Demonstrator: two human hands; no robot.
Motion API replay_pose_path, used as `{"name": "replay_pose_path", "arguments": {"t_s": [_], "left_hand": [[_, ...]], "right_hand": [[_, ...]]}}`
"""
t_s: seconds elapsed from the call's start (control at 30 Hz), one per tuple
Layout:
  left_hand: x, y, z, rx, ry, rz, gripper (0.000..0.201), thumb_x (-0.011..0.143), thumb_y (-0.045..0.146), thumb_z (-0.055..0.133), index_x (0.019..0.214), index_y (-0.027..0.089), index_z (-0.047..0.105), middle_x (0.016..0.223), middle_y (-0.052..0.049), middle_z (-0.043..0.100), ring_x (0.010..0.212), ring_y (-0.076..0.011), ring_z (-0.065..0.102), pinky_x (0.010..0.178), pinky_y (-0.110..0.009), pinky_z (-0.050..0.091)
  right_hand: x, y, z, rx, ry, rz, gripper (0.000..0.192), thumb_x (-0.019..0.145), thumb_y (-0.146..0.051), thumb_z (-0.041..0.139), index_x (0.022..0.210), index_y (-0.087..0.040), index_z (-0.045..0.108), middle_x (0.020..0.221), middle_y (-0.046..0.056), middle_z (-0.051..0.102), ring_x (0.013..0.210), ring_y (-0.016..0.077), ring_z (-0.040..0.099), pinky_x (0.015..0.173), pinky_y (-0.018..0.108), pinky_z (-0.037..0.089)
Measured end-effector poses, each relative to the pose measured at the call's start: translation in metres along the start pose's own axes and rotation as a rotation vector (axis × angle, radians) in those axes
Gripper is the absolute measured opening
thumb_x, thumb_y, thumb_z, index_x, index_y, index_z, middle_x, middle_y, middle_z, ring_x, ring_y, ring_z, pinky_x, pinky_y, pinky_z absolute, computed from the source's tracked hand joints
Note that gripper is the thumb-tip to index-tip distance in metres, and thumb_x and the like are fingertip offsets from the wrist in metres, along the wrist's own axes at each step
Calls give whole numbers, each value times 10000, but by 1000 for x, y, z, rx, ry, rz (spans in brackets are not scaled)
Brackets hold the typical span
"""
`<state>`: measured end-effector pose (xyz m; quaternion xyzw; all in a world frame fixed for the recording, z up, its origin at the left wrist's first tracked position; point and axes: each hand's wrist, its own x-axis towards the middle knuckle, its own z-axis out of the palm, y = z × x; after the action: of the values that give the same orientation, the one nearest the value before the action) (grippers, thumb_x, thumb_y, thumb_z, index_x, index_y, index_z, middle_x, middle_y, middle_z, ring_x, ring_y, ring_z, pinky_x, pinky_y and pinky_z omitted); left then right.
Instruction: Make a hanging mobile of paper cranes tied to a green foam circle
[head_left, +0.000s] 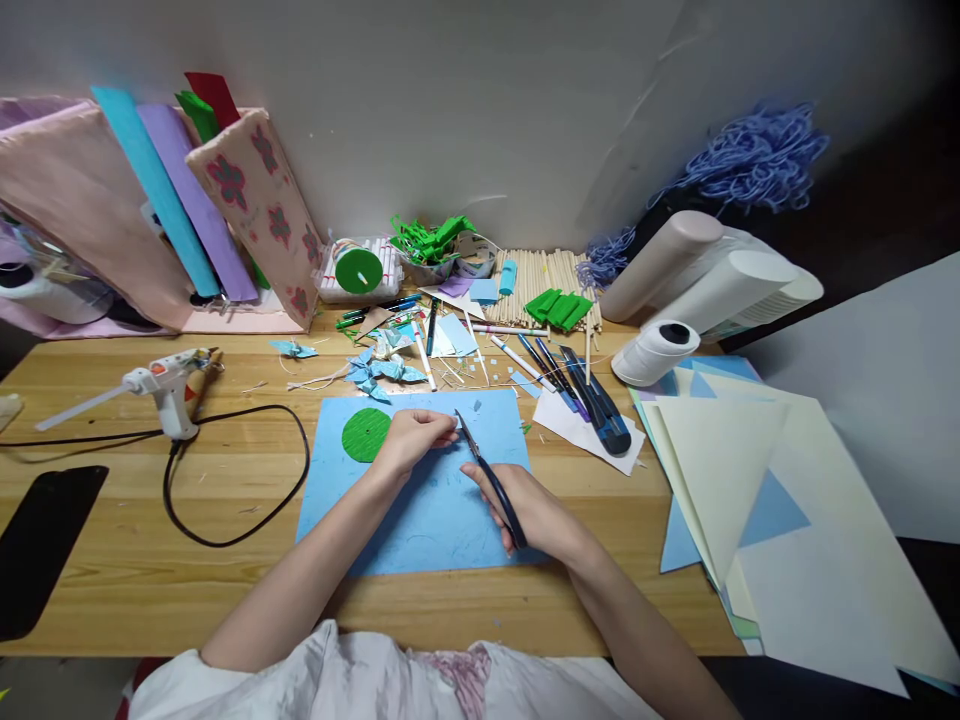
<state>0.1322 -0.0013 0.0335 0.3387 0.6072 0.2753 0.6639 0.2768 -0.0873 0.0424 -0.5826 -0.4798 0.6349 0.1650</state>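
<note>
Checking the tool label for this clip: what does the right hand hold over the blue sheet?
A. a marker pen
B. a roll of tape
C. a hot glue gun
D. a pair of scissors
D: the right hand grips dark-handled scissors, blades pointing toward the left hand; the glue gun lies apart on the table.

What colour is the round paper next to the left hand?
Green; the round paper shows best in the head view.

Black-handled scissors [491, 480], blades pointing up-left, at frame centre; green paper disc [366, 434] flat on the blue sheet [435, 510], centre-left, just beside them.
</note>
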Motion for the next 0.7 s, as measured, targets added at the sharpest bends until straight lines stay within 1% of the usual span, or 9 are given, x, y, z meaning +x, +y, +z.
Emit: {"name": "replay_pose_path", "arguments": {"t_s": [0.1, 0.2, 0.23, 0.3, 0.37, 0.4, 0.5, 0.6, 0.7], "left_hand": [[-2, 2, 0, 13, -13, 7, 119, 555, 194, 711, 600, 92, 670, 530, -34, 649, 505, -93, 596, 569, -197, 490], [-6, 5, 0, 3, -45, 66, 160, 574, 235, 713, 645, 101, 661, 576, -34, 667, 560, -107, 621, 614, -210, 495], [-7, 6, 0, 3, -71, 88, 182, 579, 258, 716, 658, 107, 653, 595, -38, 674, 583, -116, 630, 623, -216, 495], [-10, 7, 1, 21, -153, 121, 229, 589, 311, 717, 675, 117, 629, 621, -49, 683, 609, -136, 642, 613, -229, 492], [-11, 8, 4, 59, -244, 155, 264, 600, 353, 710, 682, 128, 598, 630, -54, 681, 601, -148, 644, 584, -238, 487], [-11, 9, 5, 82, -282, 186, 268, 611, 362, 702, 688, 134, 586, 637, -53, 677, 594, -149, 642, 576, -241, 486], [-11, 10, 9, 187, -341, 342, 225, 673, 356, 653, 727, 152, 572, 671, -44, 666, 603, -147, 637, 592, -249, 488], [-9, 12, 11, 357, -360, 494, 174, 752, 345, 572, 760, 172, 576, 711, -46, 659, 651, -155, 637, 621, -249, 481], [-7, 16, 13, 483, -357, 596, 142, 795, 317, 518, 805, 187, 573, 743, -47, 659, 678, -157, 631, 643, -244, 460]], "right_hand": [[2, -2, -2, 83, 10, 9, 481, 773, -640, 416, 650, -176, 433, 462, -61, 432, 312, 102, 492, 298, 189, 397], [9, -7, -4, 275, 56, -49, 453, 771, -617, 445, 752, -166, 482, 488, -76, 429, 340, 75, 471, 375, 207, 463], [12, -9, -5, 334, 104, -96, 437, 767, -600, 469, 786, -164, 495, 500, -81, 427, 357, 66, 465, 418, 217, 487], [19, -12, -9, 407, 255, -209, 401, 745, -549, 541, 852, -164, 515, 553, -73, 456, 421, 63, 486, 505, 231, 515], [25, -12, -14, 411, 395, -305, 386, 714, -493, 609, 901, -164, 535, 638, -40, 516, 516, 82, 536, 561, 240, 518], [28, -12, -16, 399, 432, -336, 382, 701, -470, 631, 912, -162, 548, 678, -21, 541, 566, 97, 559, 588, 249, 519], [33, -8, -22, 372, 429, -374, 350, 687, -433, 658, 880, -152, 579, 735, 13, 585, 663, 137, 593, 658, 289, 523], [36, -7, -25, 392, 425, -383, 320, 700, -421, 648, 849, -148, 576, 743, 26, 604, 674, 150, 600, 644, 295, 530], [38, -9, -29, 386, 459, -387, 311, 705, -422, 642, 829, -147, 567, 754, 31, 610, 659, 144, 598, 617, 283, 531]]}}
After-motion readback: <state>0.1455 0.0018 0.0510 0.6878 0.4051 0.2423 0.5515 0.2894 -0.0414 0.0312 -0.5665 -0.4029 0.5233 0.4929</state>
